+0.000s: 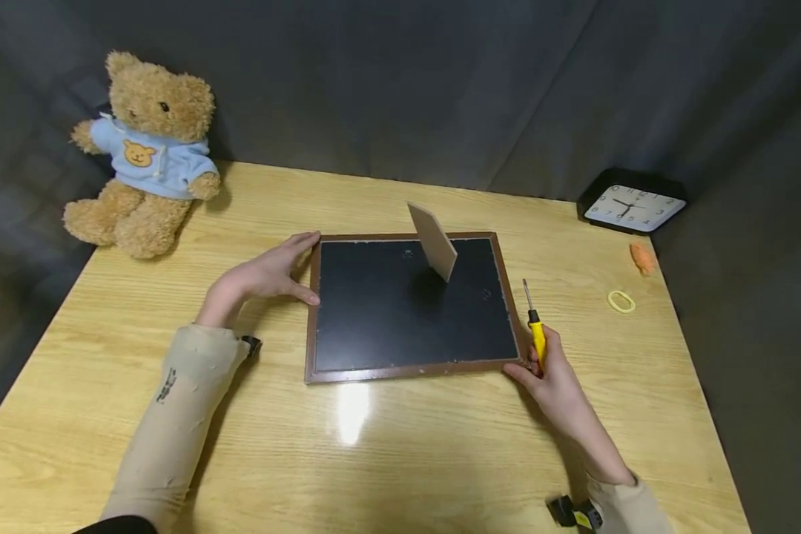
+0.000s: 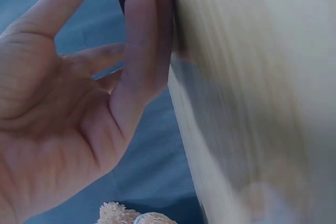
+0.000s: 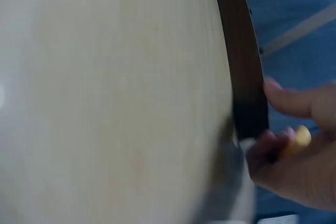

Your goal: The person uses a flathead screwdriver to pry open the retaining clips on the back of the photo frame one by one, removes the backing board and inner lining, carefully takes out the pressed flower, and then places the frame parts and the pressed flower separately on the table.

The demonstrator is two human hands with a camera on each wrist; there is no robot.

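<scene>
A brown-edged picture frame (image 1: 410,319) lies back side up on the wooden table, its tan stand flap (image 1: 434,241) raised from the black backing. At the frame's left side, my left hand (image 1: 263,274) grips the edge, thumb on the side and fingers by the far corner. In the left wrist view that hand (image 2: 68,108) shows bent fingers against the frame's end. My right hand (image 1: 557,382) holds a yellow-handled screwdriver (image 1: 539,341), shaft pointing away, while its thumb touches the near right corner. The right wrist view shows the thumb against the frame's dark side (image 3: 244,61).
A teddy bear (image 1: 153,148) in a blue hoodie sits at the table's back left. A black-cased clock (image 1: 634,204) stands at the back right, with a small orange object (image 1: 641,259) and a pale yellow ring (image 1: 621,301) in front. Dark curtains (image 1: 374,89) hang behind the table.
</scene>
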